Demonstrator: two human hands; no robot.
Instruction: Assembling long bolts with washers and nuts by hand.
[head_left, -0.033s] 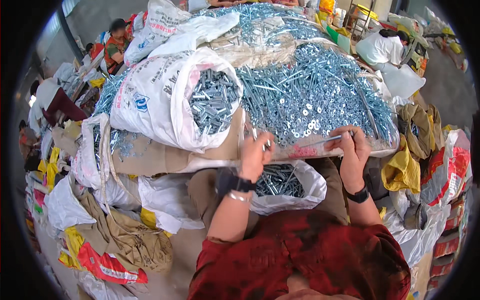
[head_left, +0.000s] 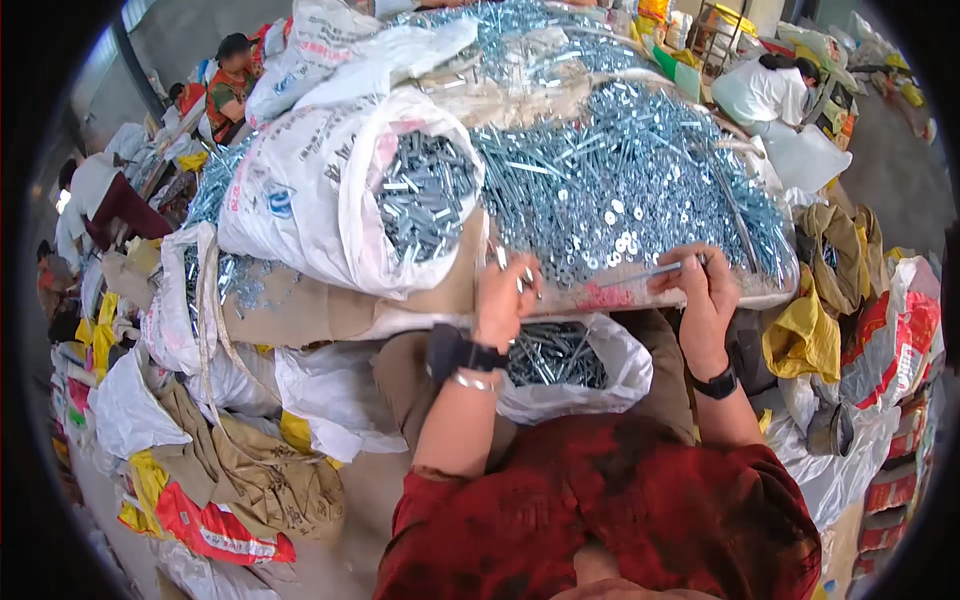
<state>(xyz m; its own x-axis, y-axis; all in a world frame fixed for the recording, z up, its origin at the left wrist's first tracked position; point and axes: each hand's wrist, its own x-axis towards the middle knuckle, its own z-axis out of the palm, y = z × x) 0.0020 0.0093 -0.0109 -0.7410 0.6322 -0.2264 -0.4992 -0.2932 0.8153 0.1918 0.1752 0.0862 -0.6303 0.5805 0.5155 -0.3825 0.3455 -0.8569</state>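
A broad worktop point(head_left: 290, 312), covered in brown and whitish sheeting, stands in a crowded workroom, its middle and far parts buried under a heap of bluish-silver metal hardware point(head_left: 640, 150): long thin pieces toward the far side, loose washers point(head_left: 625, 243) toward the near edge. At the left of the worktop a large white sack point(head_left: 290, 200) lies on its side, its mouth open to the right and full of short metal tubes point(head_left: 425, 195). At the near edge are a person's 2 bare hands. The left hand point(head_left: 502, 300) has its fingers curled closed around small shiny metal pieces point(head_left: 524, 280); their exact number is hard to tell. The right hand point(head_left: 708, 290) pinches a thin metal rod point(head_left: 665, 269) between thumb and fingers, held above the near edge and pointing left. Below that edge, between the person's knees, an open white bag point(head_left: 628, 370) holds more metal pieces point(head_left: 555, 357). Brown, white, yellow and red sacks point(head_left: 285, 490) are strewn over the grey floor point(head_left: 365, 500) at left, with more at right beside a yellow bag point(head_left: 803, 345). Co-workers sit farther off, including 1 in an orange vest point(head_left: 222, 98) at far left and 1 in a white top point(head_left: 760, 97) at far right.
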